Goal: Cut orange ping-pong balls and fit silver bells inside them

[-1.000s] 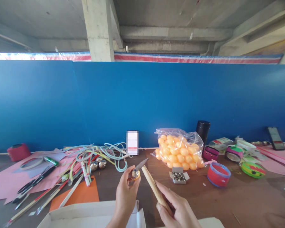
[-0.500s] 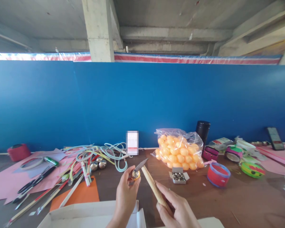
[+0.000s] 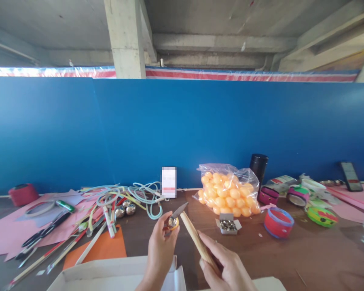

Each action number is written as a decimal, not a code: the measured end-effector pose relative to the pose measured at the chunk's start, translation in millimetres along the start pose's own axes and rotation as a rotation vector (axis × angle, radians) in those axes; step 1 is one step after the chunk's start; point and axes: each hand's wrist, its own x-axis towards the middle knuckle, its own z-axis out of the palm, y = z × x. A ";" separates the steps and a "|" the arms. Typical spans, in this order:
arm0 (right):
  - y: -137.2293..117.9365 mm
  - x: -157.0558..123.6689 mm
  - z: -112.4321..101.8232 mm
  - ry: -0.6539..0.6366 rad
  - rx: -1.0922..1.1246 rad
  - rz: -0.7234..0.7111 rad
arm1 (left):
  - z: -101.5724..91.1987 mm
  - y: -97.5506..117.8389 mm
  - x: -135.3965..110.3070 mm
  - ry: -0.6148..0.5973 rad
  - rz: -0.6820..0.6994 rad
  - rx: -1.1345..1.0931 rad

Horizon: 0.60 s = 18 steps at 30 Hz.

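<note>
My left hand (image 3: 159,252) pinches a small orange ball with a shiny silver bell in it (image 3: 172,222), held just above the brown table. My right hand (image 3: 227,268) is wrapped round the wooden handle of a knife (image 3: 197,239). The knife's short grey blade (image 3: 179,211) points up and left and touches the top of the ball. Both hands are low in the middle of the view, above an open white box (image 3: 109,275).
A clear bag of orange balls (image 3: 229,196) stands behind the hands, with a small box of silver bells (image 3: 228,224) before it. Tubes, sticks, scissors (image 3: 39,234) and pink paper lie left. Tape rolls (image 3: 278,222), a black cylinder (image 3: 259,167) and a phone (image 3: 351,176) lie right. A blue wall closes the back.
</note>
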 end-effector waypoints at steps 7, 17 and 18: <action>0.8 -0.1 -1.2 -0.039 -0.015 0.014 | 0.4 -1.0 0.7 0.016 0.007 0.010; -2.3 2.1 -1.8 -0.060 -0.014 0.012 | 1.7 2.6 -1.1 0.002 -0.046 -0.036; -2.6 2.1 -1.8 -0.054 -0.017 0.014 | 1.6 2.1 -0.9 0.001 -0.041 -0.037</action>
